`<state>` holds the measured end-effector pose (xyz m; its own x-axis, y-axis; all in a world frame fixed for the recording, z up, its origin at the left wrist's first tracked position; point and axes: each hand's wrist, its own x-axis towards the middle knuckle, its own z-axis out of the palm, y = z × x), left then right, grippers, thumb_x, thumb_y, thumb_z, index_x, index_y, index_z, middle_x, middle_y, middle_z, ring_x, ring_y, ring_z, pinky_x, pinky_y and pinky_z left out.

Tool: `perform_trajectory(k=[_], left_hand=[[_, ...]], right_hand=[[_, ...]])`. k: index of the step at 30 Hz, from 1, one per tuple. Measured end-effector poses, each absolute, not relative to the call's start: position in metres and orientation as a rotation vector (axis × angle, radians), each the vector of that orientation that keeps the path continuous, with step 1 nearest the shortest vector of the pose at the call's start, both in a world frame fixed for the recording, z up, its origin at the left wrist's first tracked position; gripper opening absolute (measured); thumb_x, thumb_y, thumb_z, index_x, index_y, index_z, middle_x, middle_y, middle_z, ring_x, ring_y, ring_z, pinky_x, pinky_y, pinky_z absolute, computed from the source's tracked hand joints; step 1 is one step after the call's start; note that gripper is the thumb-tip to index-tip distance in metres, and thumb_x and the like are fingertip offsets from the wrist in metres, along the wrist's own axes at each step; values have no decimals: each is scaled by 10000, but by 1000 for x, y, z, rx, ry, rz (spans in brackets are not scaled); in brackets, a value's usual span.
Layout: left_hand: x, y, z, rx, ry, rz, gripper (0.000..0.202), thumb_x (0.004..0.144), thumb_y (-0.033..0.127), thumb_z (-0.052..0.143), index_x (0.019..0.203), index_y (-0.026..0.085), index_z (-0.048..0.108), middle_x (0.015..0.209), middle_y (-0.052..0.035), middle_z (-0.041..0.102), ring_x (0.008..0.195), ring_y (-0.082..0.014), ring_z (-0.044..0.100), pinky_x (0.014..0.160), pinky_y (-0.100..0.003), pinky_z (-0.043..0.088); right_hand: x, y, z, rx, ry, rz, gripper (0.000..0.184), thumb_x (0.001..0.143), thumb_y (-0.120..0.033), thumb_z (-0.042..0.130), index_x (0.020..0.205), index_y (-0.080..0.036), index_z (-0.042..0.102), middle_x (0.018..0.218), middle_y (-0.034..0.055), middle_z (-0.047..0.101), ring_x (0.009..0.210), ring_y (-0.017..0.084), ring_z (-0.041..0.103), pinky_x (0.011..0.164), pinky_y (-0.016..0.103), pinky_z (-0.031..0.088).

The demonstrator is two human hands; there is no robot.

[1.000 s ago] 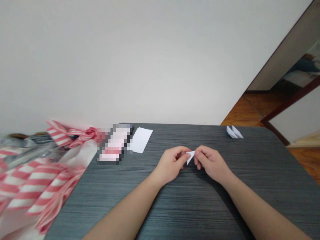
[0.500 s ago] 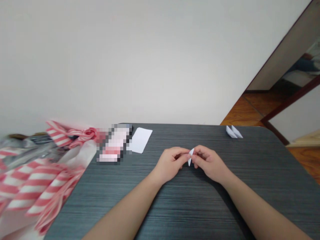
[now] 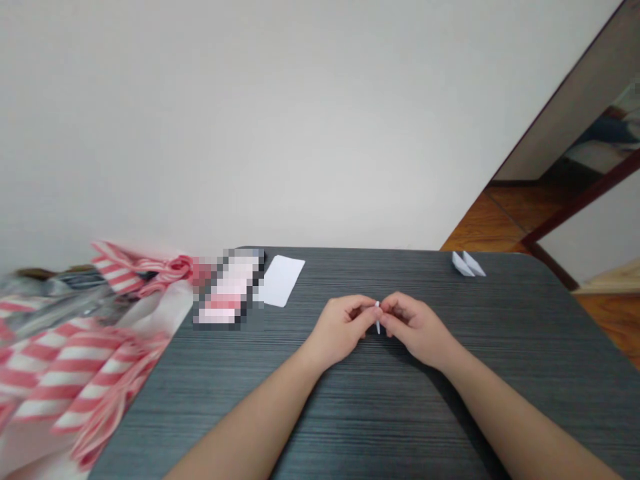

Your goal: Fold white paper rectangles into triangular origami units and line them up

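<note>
A small folded piece of white paper (image 3: pixel 378 327) is pinched between my two hands over the middle of the dark table (image 3: pixel 350 413). My left hand (image 3: pixel 345 328) grips it from the left between thumb and fingers. From the other side, my right hand (image 3: pixel 413 325) presses on it with thumb and forefinger. The fingertips of both hands meet and hide most of the paper, leaving a thin sliver at top and bottom.
Two folded white paper pieces (image 3: pixel 468 264) stand at the back right of the table. White paper sheets (image 3: pixel 284 281) lie at the back left, beside a pixelated phone-shaped object (image 3: pixel 230 287). Red-and-white striped cloth (image 3: pixel 75 367) is heaped left of the table; a wall (image 3: pixel 320 133) rises behind.
The folded paper has turned more edge-on and shows narrower between my fingers. My right hand has shifted slightly left, closer to my left hand.
</note>
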<state>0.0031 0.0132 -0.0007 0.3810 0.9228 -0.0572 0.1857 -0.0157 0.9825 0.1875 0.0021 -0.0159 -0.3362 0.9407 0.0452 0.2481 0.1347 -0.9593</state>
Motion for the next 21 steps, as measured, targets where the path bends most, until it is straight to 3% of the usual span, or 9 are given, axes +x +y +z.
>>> perform_trajectory(k=[10,14,17,21], left_hand=[[3,13,-1,1623,1055,797,300,922,377,522,807,159,693,655,0,596,558,-107,517,522,-206,400],[3,13,-4,1611,1030,811,235,904,327,548,963,166,708,780,-29,670,596,-113,544,552,-214,430],[3,13,-8,1545,999,842,246,903,318,562,1065,158,655,771,-19,642,581,-102,540,554,-216,436],[3,12,-11,1401,935,885,269,907,307,569,1141,184,518,784,10,607,562,-83,538,536,-202,429]], right_hand=[[186,1,-17,-1130,-1673,1217,53,934,-251,548,960,-206,546,715,-22,590,611,124,556,599,255,462],[188,1,-18,-1135,-1716,1160,111,948,-241,520,1055,-211,526,739,-15,615,598,126,574,592,258,465],[189,0,-17,-1145,-1746,1130,184,959,-230,491,1141,-214,517,718,-23,613,584,130,589,588,262,468],[189,1,-13,-1166,-1769,1087,156,950,-210,495,1078,-209,586,737,-12,627,583,124,603,593,260,470]])
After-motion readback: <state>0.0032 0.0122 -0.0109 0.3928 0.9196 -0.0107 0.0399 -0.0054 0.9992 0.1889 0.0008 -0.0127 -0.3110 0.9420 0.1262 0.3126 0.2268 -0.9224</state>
